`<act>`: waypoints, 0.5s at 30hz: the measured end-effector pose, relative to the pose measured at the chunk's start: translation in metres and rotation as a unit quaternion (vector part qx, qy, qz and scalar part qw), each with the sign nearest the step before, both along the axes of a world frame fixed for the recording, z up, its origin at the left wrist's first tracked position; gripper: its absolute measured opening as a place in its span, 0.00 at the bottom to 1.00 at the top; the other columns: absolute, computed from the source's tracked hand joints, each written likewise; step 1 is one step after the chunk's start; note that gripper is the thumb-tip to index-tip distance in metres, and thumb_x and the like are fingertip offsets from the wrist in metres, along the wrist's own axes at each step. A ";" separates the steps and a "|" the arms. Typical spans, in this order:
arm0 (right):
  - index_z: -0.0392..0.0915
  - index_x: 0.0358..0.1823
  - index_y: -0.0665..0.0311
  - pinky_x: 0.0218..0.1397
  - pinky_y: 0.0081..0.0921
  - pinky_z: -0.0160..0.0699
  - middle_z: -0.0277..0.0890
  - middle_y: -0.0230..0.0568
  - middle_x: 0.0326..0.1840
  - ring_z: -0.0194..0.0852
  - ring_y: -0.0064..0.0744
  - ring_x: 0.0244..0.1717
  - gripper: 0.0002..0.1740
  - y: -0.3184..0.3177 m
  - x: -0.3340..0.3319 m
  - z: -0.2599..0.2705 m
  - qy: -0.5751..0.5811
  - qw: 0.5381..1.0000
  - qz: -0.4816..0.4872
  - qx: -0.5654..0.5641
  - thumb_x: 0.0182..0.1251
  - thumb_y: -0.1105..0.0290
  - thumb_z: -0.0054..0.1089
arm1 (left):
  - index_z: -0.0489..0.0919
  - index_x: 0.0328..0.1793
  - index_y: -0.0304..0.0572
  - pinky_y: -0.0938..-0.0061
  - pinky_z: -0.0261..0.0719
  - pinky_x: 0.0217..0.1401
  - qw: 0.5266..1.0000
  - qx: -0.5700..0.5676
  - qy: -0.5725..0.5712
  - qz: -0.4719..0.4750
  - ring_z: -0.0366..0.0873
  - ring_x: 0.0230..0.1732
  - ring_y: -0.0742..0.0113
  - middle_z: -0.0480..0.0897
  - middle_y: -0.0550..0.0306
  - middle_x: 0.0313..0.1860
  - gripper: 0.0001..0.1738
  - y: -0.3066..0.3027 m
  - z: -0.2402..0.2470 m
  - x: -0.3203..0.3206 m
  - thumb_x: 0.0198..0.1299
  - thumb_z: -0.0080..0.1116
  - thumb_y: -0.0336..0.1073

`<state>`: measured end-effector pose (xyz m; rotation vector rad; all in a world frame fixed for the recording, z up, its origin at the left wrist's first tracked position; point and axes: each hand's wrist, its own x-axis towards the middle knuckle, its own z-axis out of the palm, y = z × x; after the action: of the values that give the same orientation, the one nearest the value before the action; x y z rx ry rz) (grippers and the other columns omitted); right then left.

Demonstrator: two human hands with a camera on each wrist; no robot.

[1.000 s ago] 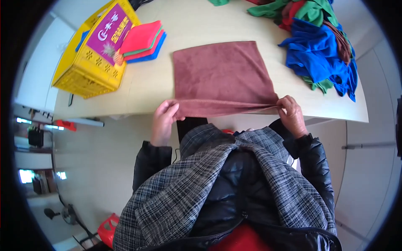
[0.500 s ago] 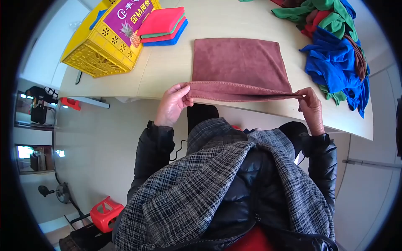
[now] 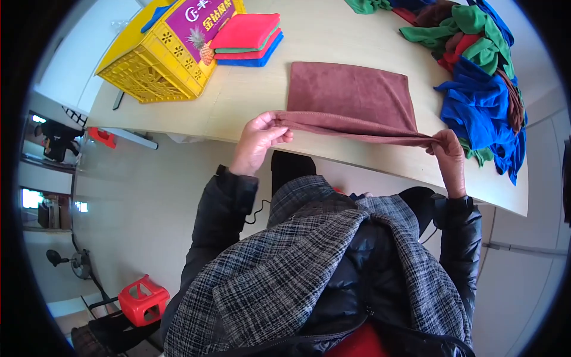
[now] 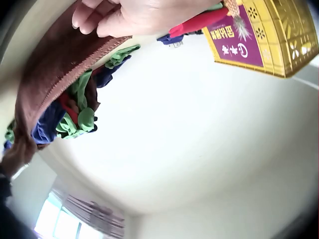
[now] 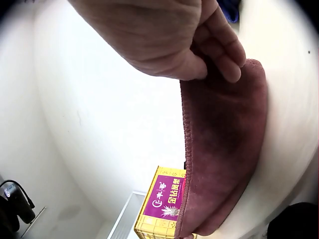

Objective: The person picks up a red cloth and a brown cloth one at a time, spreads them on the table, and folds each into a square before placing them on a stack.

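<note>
A brown cloth (image 3: 351, 92) with a stitched hem lies on the table, its near edge raised and stretched between both hands. At the left corner of that edge, my left hand (image 3: 260, 141) pinches the cloth between thumb and fingers. My right hand (image 3: 449, 159) grips the opposite corner. In the right wrist view the thumb and fingers of the right hand (image 5: 169, 37) close on the brown cloth (image 5: 224, 134), which hangs in a long band. From the left wrist, the left hand (image 4: 144, 15) appears at the top, over the hem of the cloth (image 4: 55, 74).
A yellow crate (image 3: 160, 65) with a purple label stands at the table's left. Beside it sits a stack of folded red, green and blue cloths (image 3: 247, 38). A loose heap of blue, green, red and brown cloths (image 3: 482, 89) fills the right side. A red stool (image 3: 143, 300) stands on the floor.
Both hands have lifted the near edge of the brown cloth and drawn it farther over the table, so less of the flat part shows. The head view has shifted and turned.
</note>
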<state>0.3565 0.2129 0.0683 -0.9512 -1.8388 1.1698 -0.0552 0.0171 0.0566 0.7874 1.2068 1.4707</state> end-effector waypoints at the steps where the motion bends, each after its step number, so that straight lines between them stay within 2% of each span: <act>1: 0.73 0.46 0.66 0.44 0.20 0.80 0.79 0.35 0.36 0.80 0.23 0.38 0.08 -0.001 0.000 0.000 -0.020 1.000 -0.009 0.003 0.70 0.85 0.52 | 0.77 0.62 0.31 0.73 0.84 0.51 0.999 0.002 0.029 0.014 0.84 0.42 0.68 0.84 0.54 0.45 0.15 0.001 -0.001 0.001 0.72 0.55 0.29; 3: 0.74 0.44 0.67 0.43 0.21 0.80 0.79 0.36 0.35 0.80 0.24 0.36 0.06 -0.003 0.000 0.004 -0.056 0.998 -0.022 0.013 0.69 0.83 0.56 | 0.79 0.58 0.31 0.74 0.84 0.46 0.997 0.010 0.066 0.035 0.83 0.37 0.70 0.84 0.55 0.40 0.13 0.003 -0.005 0.003 0.72 0.57 0.31; 5: 0.74 0.42 0.68 0.40 0.23 0.77 0.78 0.38 0.33 0.78 0.25 0.34 0.04 -0.011 -0.001 0.015 -0.163 0.983 -0.031 0.074 0.69 0.81 0.57 | 0.80 0.52 0.33 0.76 0.84 0.41 0.996 0.018 0.076 0.045 0.83 0.33 0.73 0.84 0.58 0.35 0.11 0.003 -0.003 0.006 0.71 0.60 0.34; 6: 0.75 0.40 0.69 0.38 0.23 0.74 0.77 0.38 0.31 0.76 0.24 0.33 0.02 -0.009 -0.001 0.010 -0.145 0.987 -0.023 0.068 0.68 0.81 0.57 | 0.80 0.50 0.34 0.77 0.83 0.39 0.995 0.019 0.080 0.052 0.82 0.31 0.74 0.84 0.59 0.34 0.10 0.001 0.001 0.009 0.71 0.61 0.35; 7: 0.75 0.41 0.69 0.39 0.23 0.75 0.76 0.38 0.29 0.75 0.24 0.33 0.03 -0.004 0.003 0.000 -0.120 0.991 -0.005 0.060 0.68 0.82 0.56 | 0.81 0.47 0.35 0.78 0.81 0.38 0.996 -0.016 0.074 0.056 0.81 0.30 0.76 0.83 0.61 0.31 0.11 0.001 0.004 0.009 0.71 0.63 0.37; 8: 0.76 0.41 0.70 0.38 0.24 0.75 0.76 0.38 0.29 0.75 0.25 0.32 0.05 -0.005 0.003 -0.004 -0.097 0.994 0.001 0.053 0.66 0.84 0.54 | 0.81 0.46 0.35 0.79 0.80 0.37 0.990 -0.007 0.124 0.067 0.79 0.29 0.77 0.82 0.62 0.30 0.11 0.000 0.007 0.010 0.71 0.63 0.38; 9: 0.76 0.42 0.70 0.36 0.23 0.75 0.76 0.38 0.30 0.75 0.24 0.32 0.09 0.002 0.004 -0.004 -0.148 0.985 0.030 0.079 0.63 0.87 0.50 | 0.81 0.47 0.35 0.80 0.80 0.36 0.986 -0.010 0.146 0.074 0.79 0.29 0.77 0.81 0.63 0.29 0.10 0.001 0.007 0.008 0.71 0.63 0.37; 11: 0.76 0.42 0.70 0.33 0.21 0.74 0.76 0.36 0.30 0.74 0.22 0.31 0.12 0.004 0.004 -0.006 -0.156 0.984 0.070 0.051 0.61 0.88 0.47 | 0.81 0.47 0.35 0.80 0.79 0.35 0.982 -0.009 0.166 0.089 0.78 0.28 0.77 0.80 0.64 0.29 0.10 0.006 0.008 0.007 0.71 0.62 0.36; 13: 0.76 0.42 0.69 0.33 0.21 0.74 0.76 0.36 0.30 0.74 0.22 0.31 0.12 0.008 0.011 -0.005 -0.160 0.982 0.091 0.042 0.61 0.89 0.47 | 0.81 0.48 0.35 0.81 0.78 0.32 0.918 0.130 0.340 0.160 0.77 0.27 0.78 0.79 0.64 0.29 0.09 0.016 -0.006 0.003 0.71 0.61 0.34; 14: 0.76 0.41 0.69 0.32 0.20 0.73 0.75 0.35 0.30 0.73 0.21 0.32 0.12 0.010 0.012 -0.005 -0.166 0.980 0.103 0.025 0.61 0.89 0.47 | 0.80 0.48 0.35 0.81 0.77 0.31 0.865 0.194 0.422 0.190 0.77 0.26 0.78 0.79 0.64 0.29 0.08 0.017 -0.004 0.001 0.71 0.61 0.33; 15: 0.76 0.41 0.68 0.31 0.20 0.73 0.74 0.34 0.29 0.73 0.21 0.32 0.12 0.012 0.012 -0.004 -0.171 0.979 0.115 0.008 0.61 0.89 0.47 | 0.80 0.48 0.35 0.81 0.77 0.31 0.861 0.195 0.427 0.196 0.77 0.26 0.78 0.79 0.64 0.29 0.08 0.018 -0.001 -0.001 0.71 0.61 0.33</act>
<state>0.3685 0.2244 0.0642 -1.0004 -2.2792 1.1801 -0.0562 0.0354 0.0554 1.6640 1.8253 1.7905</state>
